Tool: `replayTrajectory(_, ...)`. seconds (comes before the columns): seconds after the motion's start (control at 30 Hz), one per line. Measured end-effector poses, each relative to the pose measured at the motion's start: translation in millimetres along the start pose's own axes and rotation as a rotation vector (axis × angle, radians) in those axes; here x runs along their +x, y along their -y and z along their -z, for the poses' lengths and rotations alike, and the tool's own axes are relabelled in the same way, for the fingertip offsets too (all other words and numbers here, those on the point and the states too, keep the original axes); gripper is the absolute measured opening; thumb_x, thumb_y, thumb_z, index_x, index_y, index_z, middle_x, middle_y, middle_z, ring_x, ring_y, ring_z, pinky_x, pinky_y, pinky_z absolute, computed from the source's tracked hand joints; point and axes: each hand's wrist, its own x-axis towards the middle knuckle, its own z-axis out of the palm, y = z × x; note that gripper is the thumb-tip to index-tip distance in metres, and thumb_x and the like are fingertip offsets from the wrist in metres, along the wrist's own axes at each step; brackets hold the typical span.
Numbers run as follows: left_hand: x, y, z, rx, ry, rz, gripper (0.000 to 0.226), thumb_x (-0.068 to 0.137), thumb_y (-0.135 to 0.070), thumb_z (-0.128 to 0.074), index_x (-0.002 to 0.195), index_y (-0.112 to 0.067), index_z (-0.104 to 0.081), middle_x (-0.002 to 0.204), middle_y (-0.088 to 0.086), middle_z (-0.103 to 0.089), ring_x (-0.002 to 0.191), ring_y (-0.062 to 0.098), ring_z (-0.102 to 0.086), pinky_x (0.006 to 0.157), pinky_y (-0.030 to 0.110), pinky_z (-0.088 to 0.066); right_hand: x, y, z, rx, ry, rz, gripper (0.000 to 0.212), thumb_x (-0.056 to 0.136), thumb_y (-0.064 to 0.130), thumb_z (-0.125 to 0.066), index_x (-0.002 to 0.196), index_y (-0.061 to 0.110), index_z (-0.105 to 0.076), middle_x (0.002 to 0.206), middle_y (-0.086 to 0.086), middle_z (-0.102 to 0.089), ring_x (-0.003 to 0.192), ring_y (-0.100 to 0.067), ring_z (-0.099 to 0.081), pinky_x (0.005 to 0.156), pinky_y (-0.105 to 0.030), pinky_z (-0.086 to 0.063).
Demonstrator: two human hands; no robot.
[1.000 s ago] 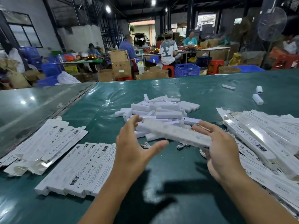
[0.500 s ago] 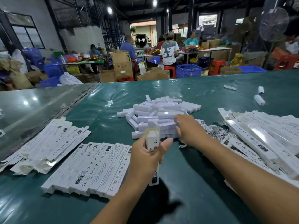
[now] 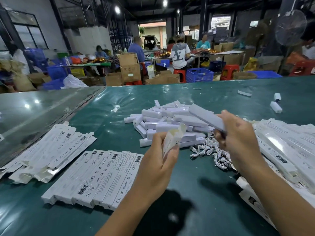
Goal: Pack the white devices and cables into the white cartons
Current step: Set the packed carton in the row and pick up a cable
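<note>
The step in hand looks like loading one unit: the left hand (image 3: 158,159) grasps an open carton (image 3: 172,139) upright, the right hand (image 3: 238,138) grasps a white device (image 3: 206,117) above the device pile (image 3: 170,123). Next, the device end must meet the carton mouth (cables (image 3: 209,152) lie just beside). The right fingers are hidden behind the hand.

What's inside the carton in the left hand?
Nothing can be seen: the carton has its top flap open, but its interior is hidden. The right hand holds a device outside it.
</note>
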Motion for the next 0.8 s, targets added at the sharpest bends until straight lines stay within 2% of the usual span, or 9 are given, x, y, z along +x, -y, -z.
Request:
replayTrajectory(0.1,-1.0,3.4,-0.2,0.219,0.027,-0.08,0.024,0.093,-0.056,-0.048,0.115,-0.047,-0.046,0.087,-0.017,-0.059,0.075,0.008,-0.055,0.061,0.023,-0.04,-19.9,10.9,11.6,0.274,0.093,-0.041,0.039,0.098,0.054,-0.056,0.098,0.021,-0.077,0.052,0.001,-0.046,0.041,-0.009,-0.034,0.039,-0.017,-0.026)
replayTrajectory(0.2,-2.8,4.4,-0.2,0.279,0.065,-0.133,0.048,0.098,-0.043,-0.052,0.137,-0.059,-0.03,0.109,-0.027,-0.055,0.084,0.007,-0.056,0.066,0.017,-0.045,-22.9,13.5,16.9,0.296,0.093,-0.052,0.045,0.092,0.058,-0.053,0.091,0.021,-0.079,0.051,-0.001,-0.044,0.038,-0.009,-0.031,0.039,-0.017,-0.024)
replayTrajectory(0.23,-3.2,3.6,-0.4,0.29,0.081,-0.167,0.054,0.099,-0.035,-0.053,0.142,-0.057,-0.028,0.121,-0.03,-0.049,0.088,0.008,-0.056,0.068,0.02,-0.048,-23.2,13.5,17.6,0.305,0.073,-0.066,0.047,0.091,0.059,-0.052,0.088,0.02,-0.079,0.049,-0.001,-0.043,0.037,-0.009,-0.032,0.038,-0.016,-0.024)
replayTrajectory(0.3,-2.9,1.9,-1.1,0.332,0.095,-0.224,0.056,0.1,-0.024,-0.055,0.145,-0.046,-0.031,0.14,-0.03,-0.035,0.092,0.014,-0.059,0.072,0.035,-0.055,-23.3,13.9,18.4,0.349,0.034,-0.109,0.053,0.09,0.062,-0.051,0.082,0.017,-0.078,0.048,-0.001,-0.042,0.036,-0.008,-0.032,0.037,-0.016,-0.024)
replayTrajectory(0.37,-1.6,1.8,-1.9,0.369,0.105,-0.244,0.054,0.099,-0.019,-0.057,0.145,-0.038,-0.033,0.149,-0.027,-0.026,0.097,0.023,-0.062,0.073,0.043,-0.057,-22.3,12.6,20.0,0.361,0.035,-0.143,0.052,0.091,0.061,-0.052,0.083,0.016,-0.076,0.05,-0.001,-0.042,0.039,-0.01,-0.031,0.037,-0.018,-0.024)
replayTrajectory(0.5,-1.0,3.1,-0.7,0.409,0.2,-0.277,0.061,0.099,-0.012,-0.056,0.146,-0.043,-0.032,0.156,-0.023,-0.019,0.093,0.015,-0.059,0.07,0.042,-0.057,-21.2,6.1,22.7,0.188,0.1,-0.05,0.02,0.101,0.02,-0.058,0.087,0.015,-0.072,0.054,-0.001,-0.043,0.045,-0.015,-0.031,0.041,-0.021,-0.028)
replayTrajectory(0.57,-2.0,2.4,-1.1,0.435,0.228,-0.299,0.063,0.099,-0.01,-0.056,0.144,-0.046,-0.034,0.157,-0.022,-0.018,0.092,0.017,-0.059,0.073,0.041,-0.056,-22.0,4.9,22.5,0.119,0.101,0.019,0.016,0.096,0.022,-0.06,0.09,0.014,-0.072,0.053,-0.001,-0.044,0.045,-0.014,-0.034,0.042,-0.023,-0.03)
replayTrajectory(0.67,-2.2,0.6,-2.0,0.443,0.227,-0.32,0.06,0.098,-0.008,-0.058,0.141,-0.045,-0.04,0.156,-0.018,-0.02,0.085,0.018,-0.058,0.076,0.041,-0.055,-26.4,7.1,20.6,0.041,0.117,0.116,0.023,0.086,0.037,-0.062,0.091,0.018,-0.073,0.053,0.0,-0.046,0.046,-0.015,-0.036,0.042,-0.025,-0.031)
replayTrajectory(0.8,-1.9,0.1,-1.5,0.416,0.196,-0.348,0.055,0.096,-0.008,-0.059,0.138,-0.04,-0.047,0.156,-0.014,-0.02,0.088,0.016,-0.055,0.075,0.038,-0.055,-30.6,7.7,18.5,-0.05,0.197,0.178,0.017,0.086,0.035,-0.061,0.091,0.023,-0.073,0.053,0.003,-0.046,0.047,-0.014,-0.036,0.044,-0.024,-0.031)
